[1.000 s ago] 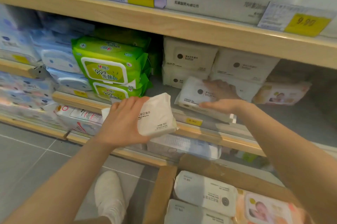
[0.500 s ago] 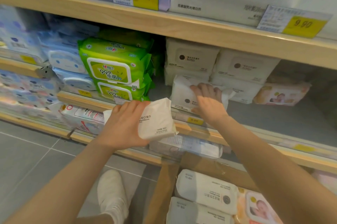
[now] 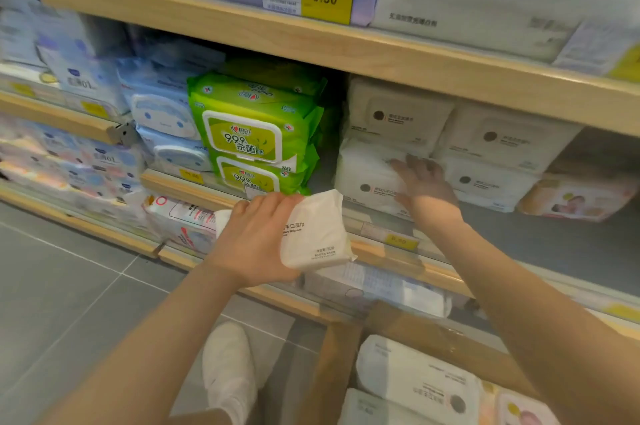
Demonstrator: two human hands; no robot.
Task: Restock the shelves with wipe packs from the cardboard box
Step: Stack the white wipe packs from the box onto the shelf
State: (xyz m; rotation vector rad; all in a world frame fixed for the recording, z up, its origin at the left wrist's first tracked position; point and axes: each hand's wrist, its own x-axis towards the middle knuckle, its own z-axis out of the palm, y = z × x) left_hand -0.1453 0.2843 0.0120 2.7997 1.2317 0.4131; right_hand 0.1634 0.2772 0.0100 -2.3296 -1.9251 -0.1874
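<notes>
The wooden shelves (image 3: 311,40) fill most of the view, stocked in rows with wipe packs. On the middle shelf, green packs (image 3: 252,133) are stacked at the left of a block of white packs (image 3: 398,113), with a gap of dark shelf floor left bare further right. Below, at the bottom edge, the cardboard box (image 3: 332,369) is seen open, with more white packs (image 3: 415,376) lying inside.

A white wipe pack (image 3: 367,175) is being pushed into the middle shelf, under the upper white pack and beside the green stack. It is pressed by the right hand (image 3: 424,182), whose fingers (image 3: 401,166) are laid flat and slightly spread against its front face; that hand is blurred, so finer detail cannot be told. A second pack (image 3: 315,234) is held in front of the shelf lip by the left hand (image 3: 259,234), with the fingers (image 3: 277,201) curled over its top edge.

Several risks are judged from here. The soft pack may buckle if pushed against its neighbours. The white pack stacked above could be dragged backward or tipped by friction. The pack held one-handed could slip, since it is gripped only along one side.
</notes>
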